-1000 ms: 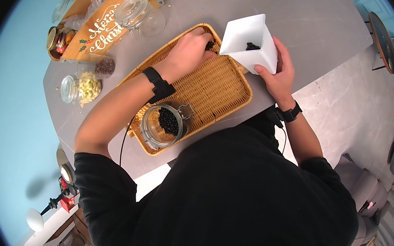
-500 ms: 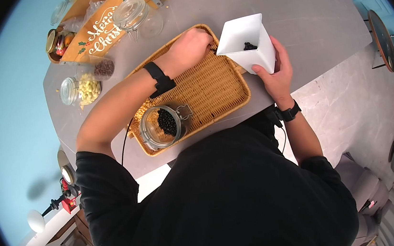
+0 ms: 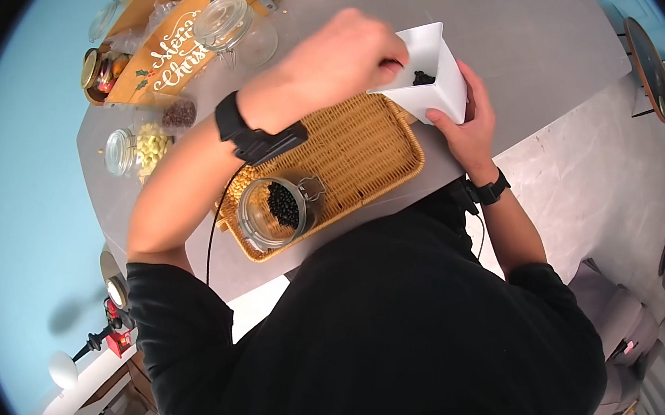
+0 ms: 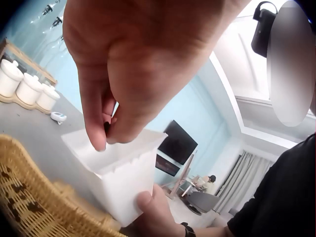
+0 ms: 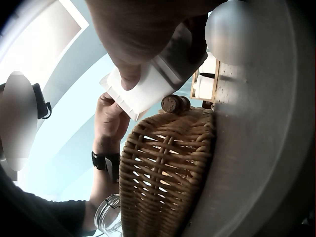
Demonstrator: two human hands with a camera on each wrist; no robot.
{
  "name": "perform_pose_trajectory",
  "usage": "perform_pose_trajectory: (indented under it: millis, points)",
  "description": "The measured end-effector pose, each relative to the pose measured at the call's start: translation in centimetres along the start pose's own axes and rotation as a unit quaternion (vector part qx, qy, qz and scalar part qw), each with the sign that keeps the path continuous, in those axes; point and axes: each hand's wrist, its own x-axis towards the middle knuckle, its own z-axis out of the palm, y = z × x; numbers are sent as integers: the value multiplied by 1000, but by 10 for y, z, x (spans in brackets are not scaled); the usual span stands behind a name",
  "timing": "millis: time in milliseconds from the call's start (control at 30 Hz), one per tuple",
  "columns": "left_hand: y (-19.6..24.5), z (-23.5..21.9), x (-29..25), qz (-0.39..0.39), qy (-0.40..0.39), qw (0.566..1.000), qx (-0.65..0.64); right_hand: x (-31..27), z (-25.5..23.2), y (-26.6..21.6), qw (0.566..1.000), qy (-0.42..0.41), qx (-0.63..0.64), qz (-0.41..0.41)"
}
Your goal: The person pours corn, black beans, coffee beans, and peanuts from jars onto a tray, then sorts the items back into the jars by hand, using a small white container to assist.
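Note:
My left hand (image 3: 357, 51) is at the opening of a square white container (image 3: 430, 92). In the left wrist view, the fingertips of that hand (image 4: 133, 74) pinch something small and dark, apparently black beans (image 4: 106, 127), over the container's mouth. Black beans (image 3: 423, 78) lie inside the container. My right hand (image 3: 474, 124) grips its lower part, thumb on the near side. Beside it is a wicker tray (image 3: 358, 144), where a glass jar with black beans (image 3: 284, 204) lies on its side next to yellow kernels (image 3: 242, 181). Dark beans (image 4: 32, 206) also lie in the tray's far end.
Behind the tray stand an open glass jar (image 3: 254, 41) and a wooden Christmas crate (image 3: 170, 50). Jars of pale pieces (image 3: 150, 148) and dark red beans (image 3: 178, 113) are at the left. The table edge (image 3: 549, 113) runs past my right hand.
My left hand has risen out of the tray's far end and moved right to the white container. My right hand and the container have hardly moved.

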Motion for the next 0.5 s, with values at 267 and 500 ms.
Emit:
perform_pose_trajectory:
  millis: [267, 500]
  points:
    - [-13, -5, -13, -26, 21, 994, -105, -1, -1, 2, 1000, 5, -6, -4]
    - [-54, 15, -83, -220, -100, 968, 71, -1, 1, -1, 1000, -1, 4, 9]
